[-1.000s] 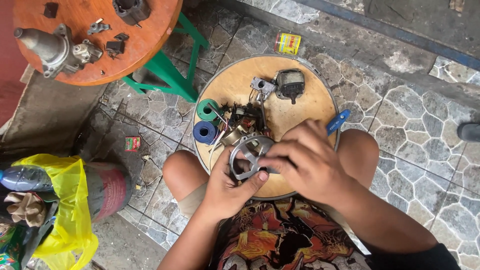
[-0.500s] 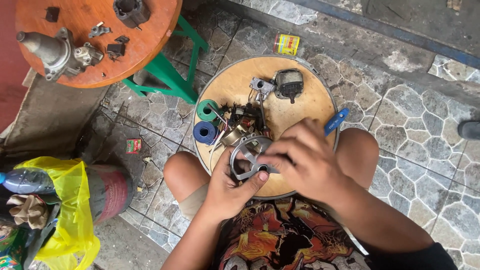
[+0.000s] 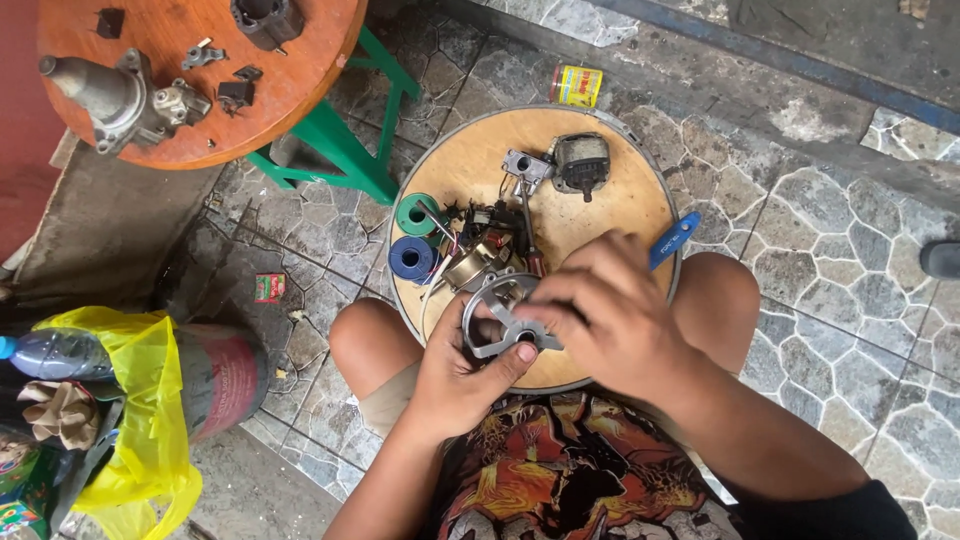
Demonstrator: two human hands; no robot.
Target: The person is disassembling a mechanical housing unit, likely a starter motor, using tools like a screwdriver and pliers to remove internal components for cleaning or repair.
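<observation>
Left hand [image 3: 455, 375] closed on grey metal ring bracket [image 3: 503, 322], thumb across its lower arm. Bracket held face-up over near edge of round wooden board [image 3: 620, 190], crossbar running roughly left to right. Right hand [image 3: 610, 315] curled over bracket's right side, fingertips pinching; exact hold hidden. On board beyond bracket: green spool [image 3: 416, 214], blue spool [image 3: 411, 258], small motor [image 3: 581, 162]. Left of board: yellow bag [image 3: 150, 420], orange round table [image 3: 200, 70]. Under board: stone-patterned floor [image 3: 820, 270].
</observation>
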